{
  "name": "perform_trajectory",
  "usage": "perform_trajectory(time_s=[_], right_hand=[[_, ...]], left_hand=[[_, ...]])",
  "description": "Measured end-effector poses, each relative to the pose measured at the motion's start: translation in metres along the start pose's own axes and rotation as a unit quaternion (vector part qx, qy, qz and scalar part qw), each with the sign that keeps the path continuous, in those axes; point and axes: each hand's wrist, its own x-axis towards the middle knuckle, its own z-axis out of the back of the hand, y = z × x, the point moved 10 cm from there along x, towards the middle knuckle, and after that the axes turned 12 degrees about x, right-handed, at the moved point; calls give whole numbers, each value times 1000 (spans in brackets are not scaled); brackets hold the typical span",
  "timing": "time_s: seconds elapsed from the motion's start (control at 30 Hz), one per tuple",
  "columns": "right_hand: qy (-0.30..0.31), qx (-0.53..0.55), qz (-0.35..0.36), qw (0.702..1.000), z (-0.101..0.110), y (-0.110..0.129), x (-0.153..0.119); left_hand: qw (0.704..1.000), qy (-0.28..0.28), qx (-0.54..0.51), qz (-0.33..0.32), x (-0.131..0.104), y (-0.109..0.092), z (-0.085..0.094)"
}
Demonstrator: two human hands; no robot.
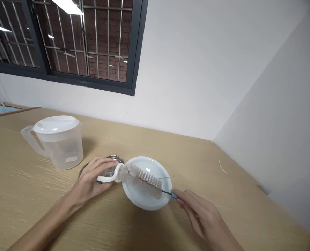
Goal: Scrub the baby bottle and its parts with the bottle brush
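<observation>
My left hand (93,177) is wrapped round a clear bottle with a white looped handle (117,173), its mouth turned to the right. A white bristle brush (147,179) has its tip at the bottle's mouth, most of its bristles outside. My right hand (197,209) pinches the brush's blue handle (174,196). Below the brush is a pale blue-white bowl (141,204). Partly hidden behind my left hand, a round metal dish (115,158) shows its rim. How far the brush tip reaches into the bottle is unclear.
A translucent lidded pitcher (63,143) stands on the wooden table (105,226) at the left. A thin pale strip (222,166) lies at the right. Behind the table are a white wall (183,69) and a barred window (92,42).
</observation>
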Motion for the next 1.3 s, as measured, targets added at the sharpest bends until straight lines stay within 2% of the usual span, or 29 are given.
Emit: perform_trajectory(time_s=[0.2,0.5,0.87,1.1,1.3], right_hand=[[25,-5,-11,1000,-7,4,0],[21,-75,18,997,-9,2,-14],[44,2,-21,999,-13,5,-8],[77,72,-112,988,-15,-8,-11],[89,146,-224,960,-22,-19,-11]], left_hand=[[1000,13,-15,-4,0,0,-1],[999,34,-14,24,4,1,1],[999,34,-10,-30,-3,-5,5],[998,43,1,-49,-4,-9,3],[997,28,3,-66,-2,-15,8]])
